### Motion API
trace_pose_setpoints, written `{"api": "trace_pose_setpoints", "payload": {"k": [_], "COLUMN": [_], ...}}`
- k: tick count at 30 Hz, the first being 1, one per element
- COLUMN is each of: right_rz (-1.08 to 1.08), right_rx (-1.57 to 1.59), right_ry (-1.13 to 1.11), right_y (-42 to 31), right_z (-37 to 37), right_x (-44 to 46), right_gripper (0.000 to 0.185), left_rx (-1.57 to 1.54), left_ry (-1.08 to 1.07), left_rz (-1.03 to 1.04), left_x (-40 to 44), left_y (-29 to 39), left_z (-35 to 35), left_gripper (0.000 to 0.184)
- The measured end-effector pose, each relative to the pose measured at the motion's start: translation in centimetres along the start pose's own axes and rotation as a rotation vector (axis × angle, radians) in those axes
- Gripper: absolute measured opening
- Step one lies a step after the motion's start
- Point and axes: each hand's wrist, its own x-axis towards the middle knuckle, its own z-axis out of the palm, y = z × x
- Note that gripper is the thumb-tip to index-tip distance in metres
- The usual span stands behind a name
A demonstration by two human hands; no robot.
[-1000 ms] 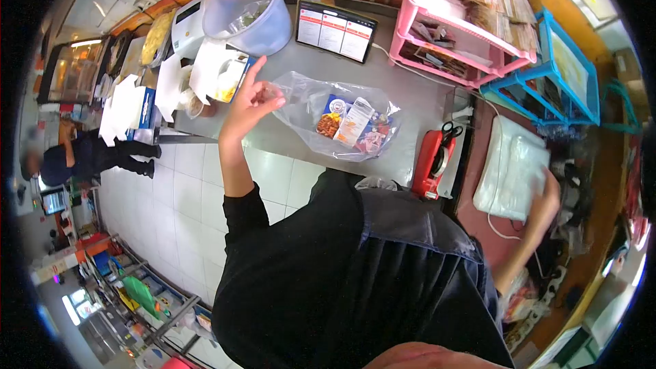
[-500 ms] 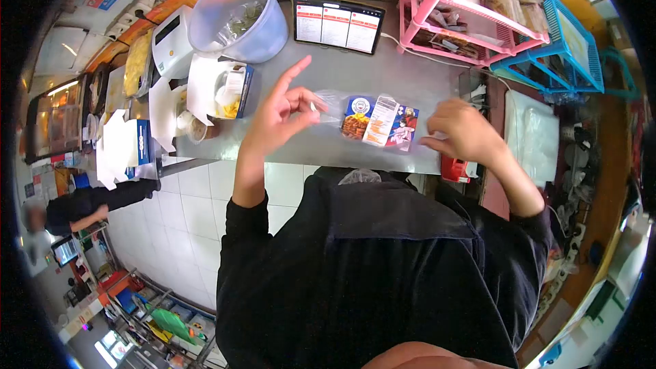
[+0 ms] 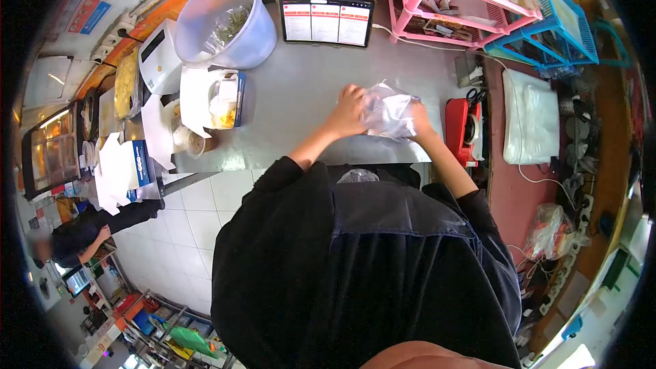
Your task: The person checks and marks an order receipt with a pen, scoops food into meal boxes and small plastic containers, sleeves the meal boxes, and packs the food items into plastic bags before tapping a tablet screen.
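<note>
In front of me, at the counter's near side, is a crinkled clear plastic bag (image 3: 388,111) with something whitish showing through it. My left hand (image 3: 348,112) grips its left side, fingers bent over the edge. The right side of the bag is in my right hand (image 3: 422,121), whose fingers are mostly hidden behind the plastic. Glare on the film hides most of what is inside.
A red tape dispenser (image 3: 456,138) and black-handled scissors (image 3: 475,98) lie to the right. A tablet (image 3: 326,22) stands at the back beside a large plastic bucket (image 3: 263,37). On the left is an open food box (image 3: 239,99); pink shelving (image 3: 410,3) stands back right.
Both hands have come together around the bag, which lay flat with a printed blue box and a paper slip. Now it is bunched up, and the printed box front no longer shows.
</note>
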Motion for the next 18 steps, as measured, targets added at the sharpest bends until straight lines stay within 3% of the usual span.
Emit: {"api": "trace_pose_setpoints", "payload": {"k": [1, 2, 3, 4, 6, 8, 11, 13, 15, 16, 17, 18], "right_rz": [-0.019, -0.037, -0.055, -0.003, 0.092, 0.205, -0.112, -0.125, -0.05, 0.027, -0.047, -0.055], "right_rx": [-0.037, -0.074, -0.11, -0.042, -0.028, 0.047, 0.127, 0.355, 0.659, 0.82, 1.149, 1.128], "right_ry": [0.124, 0.245, 0.364, 0.27, 0.346, 0.302, 0.474, 0.323, 0.125, -0.228, -0.257, -0.181], "right_y": [-0.1, -2.4, -4.0, -4.2, -5.4, -7.3, -7.3, -7.0, -7.3, -6.4, -5.5, -3.6], "right_z": [0.7, -0.1, -0.4, 0.0, -1.0, -3.2, -2.4, -4.0, -8.2, -10.9, -12.7, -14.2], "right_x": [-0.4, -0.9, -1.2, -1.2, -1.4, -1.7, -1.2, -1.4, -2.6, -3.2, -4.3, -5.3], "right_gripper": [0.052, 0.039, 0.027, 0.024, 0.023, 0.028, 0.038, 0.039, 0.037, 0.039, 0.039, 0.034], "left_rx": [0.137, 0.081, 0.003, -0.075, -0.052, -0.036, -0.052, -0.16, -0.073, -0.168, -0.12, -0.054], "left_ry": [-0.005, 0.022, 0.11, 0.199, 0.344, 0.289, 0.208, 0.252, 0.268, 0.254, 0.475, 0.696], "left_rz": [0.05, -0.055, -0.082, -0.108, -0.113, -0.075, -0.015, -0.041, -0.152, -0.206, -0.146, -0.092], "left_x": [-0.1, -0.2, -0.8, -1.0, -0.8, 0.3, 1.2, 1.3, 1.7, 1.8, 2.4, 2.9], "left_y": [0.0, 1.9, 2.6, 3.3, 4.9, 3.7, 5.3, 4.1, 4.9, 5.6, 5.6, 5.7], "left_z": [0.4, -0.1, 0.8, 1.9, 2.5, 3.8, 2.6, 5.2, 4.6, 3.6, 4.4, 5.2], "left_gripper": [0.08, 0.058, 0.059, 0.059, 0.06, 0.058, 0.055, 0.056, 0.035, 0.029, 0.025, 0.031]}}
